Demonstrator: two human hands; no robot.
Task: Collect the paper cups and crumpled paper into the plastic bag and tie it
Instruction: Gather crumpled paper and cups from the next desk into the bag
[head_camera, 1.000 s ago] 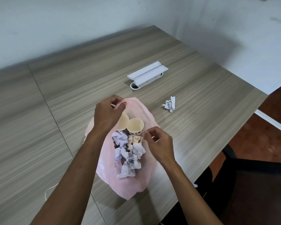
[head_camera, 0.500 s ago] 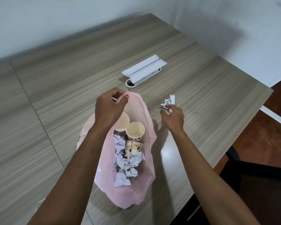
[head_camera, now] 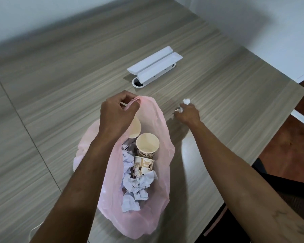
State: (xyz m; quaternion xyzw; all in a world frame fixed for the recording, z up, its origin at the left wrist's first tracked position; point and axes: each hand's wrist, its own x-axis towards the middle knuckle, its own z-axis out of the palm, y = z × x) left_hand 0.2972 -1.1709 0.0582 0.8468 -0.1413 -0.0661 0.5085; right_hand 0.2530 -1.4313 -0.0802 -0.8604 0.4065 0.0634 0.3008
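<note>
On table [head_camera: 60, 102], bag [head_camera: 162, 130] mouth upward, lengthwise toward viewer

I see the pink plastic bag [head_camera: 162, 137] open on the table, paper cups [head_camera: 147, 145] and crumpled paper [head_camera: 135, 190] inside; one wad [head_camera: 186, 101] lies outside.

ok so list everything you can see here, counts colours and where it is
plastic bag: 1, translucent pink, on the table, mouth held up and open
paper cups: 3 visible, cream with brown print, inside the bag
crumpled paper in bag: several balls, white, inside the bag below the cups
loose crumpled paper: 1, white, in the right hand's grip to the right of the bag
table: 1, grey-brown wood grain
cable port cover: 1, white, open, far middle of the table
chair: 1, black, lower right, partly in view
left hand: grips the bag's rim
right hand: grips the loose crumpled paper
</note>
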